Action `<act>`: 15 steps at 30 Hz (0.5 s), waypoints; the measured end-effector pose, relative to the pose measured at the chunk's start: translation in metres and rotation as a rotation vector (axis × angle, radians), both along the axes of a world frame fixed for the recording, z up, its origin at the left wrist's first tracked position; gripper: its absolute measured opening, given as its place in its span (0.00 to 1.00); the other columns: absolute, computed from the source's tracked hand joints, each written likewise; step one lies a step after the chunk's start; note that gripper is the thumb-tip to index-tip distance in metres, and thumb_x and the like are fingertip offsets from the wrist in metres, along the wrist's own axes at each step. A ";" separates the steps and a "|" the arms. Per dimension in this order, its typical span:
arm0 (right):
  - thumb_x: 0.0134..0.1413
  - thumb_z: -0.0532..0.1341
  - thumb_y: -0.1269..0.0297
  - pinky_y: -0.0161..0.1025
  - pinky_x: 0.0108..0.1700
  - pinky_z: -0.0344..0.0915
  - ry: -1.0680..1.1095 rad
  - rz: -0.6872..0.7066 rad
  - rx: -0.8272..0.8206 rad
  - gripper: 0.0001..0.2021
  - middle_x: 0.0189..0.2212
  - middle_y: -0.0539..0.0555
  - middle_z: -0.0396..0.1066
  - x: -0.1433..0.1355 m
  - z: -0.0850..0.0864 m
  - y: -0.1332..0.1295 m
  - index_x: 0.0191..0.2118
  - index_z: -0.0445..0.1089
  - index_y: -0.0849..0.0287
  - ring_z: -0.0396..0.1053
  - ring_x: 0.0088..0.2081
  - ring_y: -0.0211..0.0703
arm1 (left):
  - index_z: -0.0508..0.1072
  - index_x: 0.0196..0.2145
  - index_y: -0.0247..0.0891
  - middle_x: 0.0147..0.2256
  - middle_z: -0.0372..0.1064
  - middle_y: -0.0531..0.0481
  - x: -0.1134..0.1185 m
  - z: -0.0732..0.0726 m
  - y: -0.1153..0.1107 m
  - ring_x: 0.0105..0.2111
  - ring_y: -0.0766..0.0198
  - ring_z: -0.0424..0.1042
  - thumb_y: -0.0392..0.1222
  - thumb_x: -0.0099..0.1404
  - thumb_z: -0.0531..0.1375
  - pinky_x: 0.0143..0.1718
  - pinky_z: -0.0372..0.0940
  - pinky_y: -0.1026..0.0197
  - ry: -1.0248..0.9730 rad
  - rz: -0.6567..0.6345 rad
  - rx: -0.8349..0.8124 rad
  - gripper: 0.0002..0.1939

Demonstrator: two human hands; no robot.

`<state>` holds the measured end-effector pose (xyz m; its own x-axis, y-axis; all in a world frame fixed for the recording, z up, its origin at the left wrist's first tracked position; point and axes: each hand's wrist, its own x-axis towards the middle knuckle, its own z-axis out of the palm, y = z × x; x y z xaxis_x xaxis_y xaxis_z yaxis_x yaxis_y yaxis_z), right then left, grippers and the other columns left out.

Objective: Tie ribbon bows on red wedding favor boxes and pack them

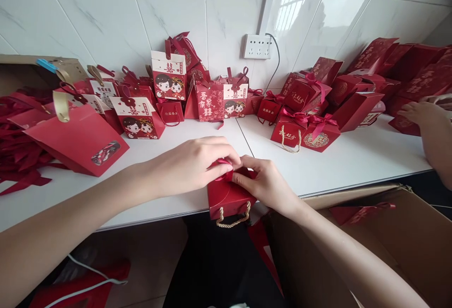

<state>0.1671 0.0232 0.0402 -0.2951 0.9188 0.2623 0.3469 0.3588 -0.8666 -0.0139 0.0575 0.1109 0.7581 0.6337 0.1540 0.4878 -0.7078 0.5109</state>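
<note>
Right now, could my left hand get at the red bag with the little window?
Probably yes: nothing seems to stand between the left hand and the red bag. That hand, though, is at the ribbon on the small red box, so would likely need to let go first.

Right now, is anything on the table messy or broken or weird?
The red ribbons at far left look messy: they lie in a tangled heap, loose ends trailing across the white table. I see no spill, and the red box under the left hand and right hand shows no obvious dents.
</note>
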 end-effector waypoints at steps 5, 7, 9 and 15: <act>0.54 0.61 0.67 0.36 0.43 0.64 0.030 0.012 0.035 0.04 0.35 0.51 0.73 0.004 -0.001 0.000 0.33 0.73 0.58 0.70 0.39 0.39 | 0.71 0.34 0.40 0.35 0.73 0.54 0.000 -0.017 0.015 0.36 0.65 0.71 0.41 0.62 0.58 0.37 0.63 0.64 -0.135 0.093 -0.102 0.04; 0.55 0.61 0.66 0.36 0.41 0.65 0.061 -0.006 -0.006 0.04 0.34 0.51 0.74 0.004 -0.002 0.000 0.34 0.72 0.58 0.70 0.37 0.39 | 0.70 0.33 0.39 0.33 0.72 0.54 -0.001 -0.027 0.021 0.34 0.65 0.70 0.43 0.62 0.58 0.37 0.63 0.64 -0.160 0.113 -0.153 0.06; 0.53 0.62 0.66 0.35 0.39 0.65 0.136 -0.040 -0.032 0.03 0.33 0.51 0.74 0.003 -0.004 0.000 0.34 0.71 0.58 0.71 0.35 0.38 | 0.70 0.31 0.38 0.32 0.72 0.54 -0.002 -0.034 0.024 0.32 0.66 0.70 0.42 0.62 0.57 0.37 0.64 0.63 -0.146 0.121 -0.193 0.06; 0.51 0.63 0.67 0.35 0.37 0.66 0.180 -0.104 -0.017 0.04 0.30 0.50 0.73 0.001 -0.006 0.002 0.31 0.68 0.58 0.70 0.33 0.37 | 0.74 0.32 0.37 0.36 0.72 0.50 -0.007 -0.034 0.012 0.39 0.61 0.70 0.38 0.58 0.57 0.41 0.64 0.61 -0.013 0.002 -0.124 0.06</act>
